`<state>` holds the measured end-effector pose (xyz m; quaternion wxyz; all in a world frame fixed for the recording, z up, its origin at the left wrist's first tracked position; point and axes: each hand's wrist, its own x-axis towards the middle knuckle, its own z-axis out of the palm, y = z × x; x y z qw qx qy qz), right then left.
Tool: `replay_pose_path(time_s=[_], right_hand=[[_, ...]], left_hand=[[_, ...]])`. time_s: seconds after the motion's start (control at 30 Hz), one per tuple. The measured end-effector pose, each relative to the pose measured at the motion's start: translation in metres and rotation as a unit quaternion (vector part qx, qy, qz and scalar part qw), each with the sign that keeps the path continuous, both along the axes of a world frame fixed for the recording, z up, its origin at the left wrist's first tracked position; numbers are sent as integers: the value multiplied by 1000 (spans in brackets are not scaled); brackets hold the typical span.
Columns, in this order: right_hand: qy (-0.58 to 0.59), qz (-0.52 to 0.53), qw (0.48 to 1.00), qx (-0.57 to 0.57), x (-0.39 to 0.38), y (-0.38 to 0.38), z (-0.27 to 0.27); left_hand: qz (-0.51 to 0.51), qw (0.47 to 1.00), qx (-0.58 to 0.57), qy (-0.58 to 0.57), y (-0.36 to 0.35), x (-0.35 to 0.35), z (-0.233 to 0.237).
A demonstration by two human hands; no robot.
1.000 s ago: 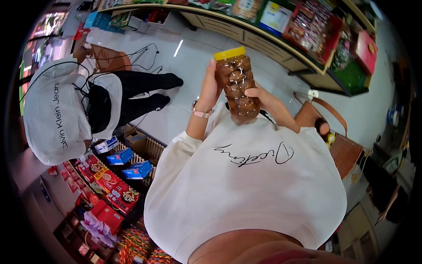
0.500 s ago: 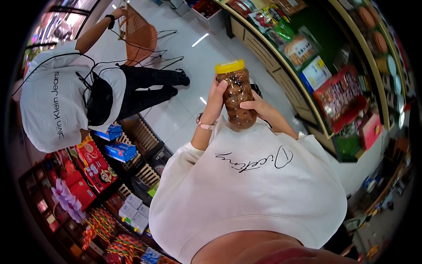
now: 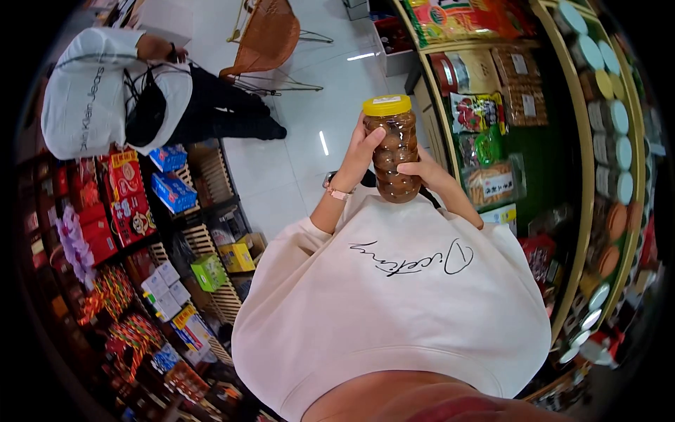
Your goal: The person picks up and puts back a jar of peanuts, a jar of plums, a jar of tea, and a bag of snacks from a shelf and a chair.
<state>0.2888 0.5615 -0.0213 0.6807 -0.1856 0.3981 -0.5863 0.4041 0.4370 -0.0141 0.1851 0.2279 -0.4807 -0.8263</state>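
A clear plastic jar (image 3: 398, 158) full of brown contents stands nearly upright in front of my chest, its yellow lid (image 3: 387, 105) on top. My left hand (image 3: 364, 150) is wrapped round its left side, thumb across the front near the upper part. On the right side, my right hand (image 3: 426, 170) grips it lower down, the thumb pressed on the front. The fingers behind the jar are hidden. A watch and a pink bracelet (image 3: 339, 193) sit on my left wrist.
Shelves (image 3: 562, 133) with packaged snacks and lidded jars run along the right. At the left, a person (image 3: 98, 91) in a white shirt stands by crates and boxed goods (image 3: 172, 191). A brown chair (image 3: 267, 35) stands on the tiled floor (image 3: 302, 155) ahead.
My view has turned and moved along the shelves, bringing more snack packs into sight. Both hands still hold the jar. The person at the left has lowered an arm from the chair.
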Motion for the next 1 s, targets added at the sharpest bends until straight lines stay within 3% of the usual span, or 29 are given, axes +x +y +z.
replay_pose_path(time_s=[0.37, 0.5, 0.6, 0.63, 0.67, 0.7, 0.73, 0.83, 0.93, 0.97, 1.0], right_hand=[[-46, 95, 994, -8, -42, -137, -25], [-57, 68, 995, -35, -62, -208, -35], [-43, 86, 995, -33, -77, -263, -19], [-43, 80, 994, -65, -81, -283, -25], [-41, 72, 994, -72, -88, -300, -27], [-42, 63, 994, -73, -94, -313, -26], [-49, 53, 995, -70, -107, -322, -33], [-24, 48, 996, -71, -122, -358, -37], [-40, 20, 998, -37, -137, -388, -34], [-44, 14, 999, -24, -149, -396, -38], [-42, 10, 999, -18, -160, -410, -38]], left_hand=[[90, 994, -52, -15, -110, -16, -6], [55, 989, -135, -28, -188, -34, -21], [98, 985, -134, 50, -267, -42, 9], [141, 969, -205, -4, -298, -42, 11], [182, 944, -270, -58, -330, -41, 11], [203, 879, -401, -157, -365, -43, 6], [212, 788, -518, -255, -398, -55, -8], [216, 561, -695, -393, -490, -64, -30], [158, 612, -642, -434, -559, -85, -50], [82, 673, -578, -455, -579, -100, -57], [121, 729, -524, -423, -597, -107, -67]])
